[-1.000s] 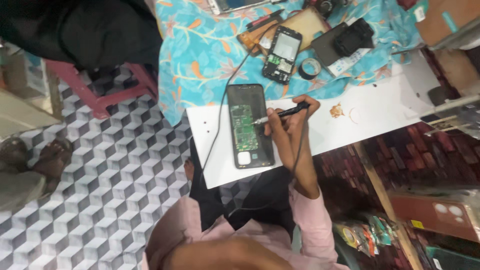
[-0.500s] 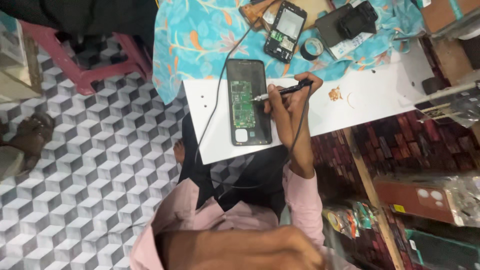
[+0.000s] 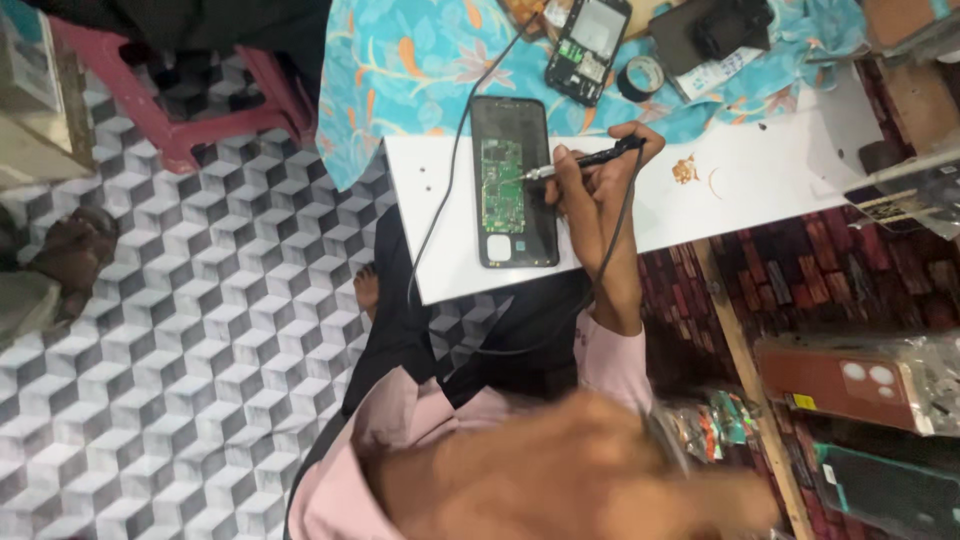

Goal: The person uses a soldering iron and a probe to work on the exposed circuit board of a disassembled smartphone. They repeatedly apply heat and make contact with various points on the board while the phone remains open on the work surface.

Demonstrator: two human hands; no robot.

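right hand is closed around a black soldering iron, gripped like a pen, its metal tip laid on the green circuit board of an opened phone. that phone is laid face down on a white board, near its left end, just beside the hand. a black cord is run from the tool's rear, under the wrist and up past the phone. left hand is seen only as a blurred shape close to the camera; whether it is open or closed cannot be told. beyond the board, a second opened phone and a roll of tape are laid on a turquoise cloth.
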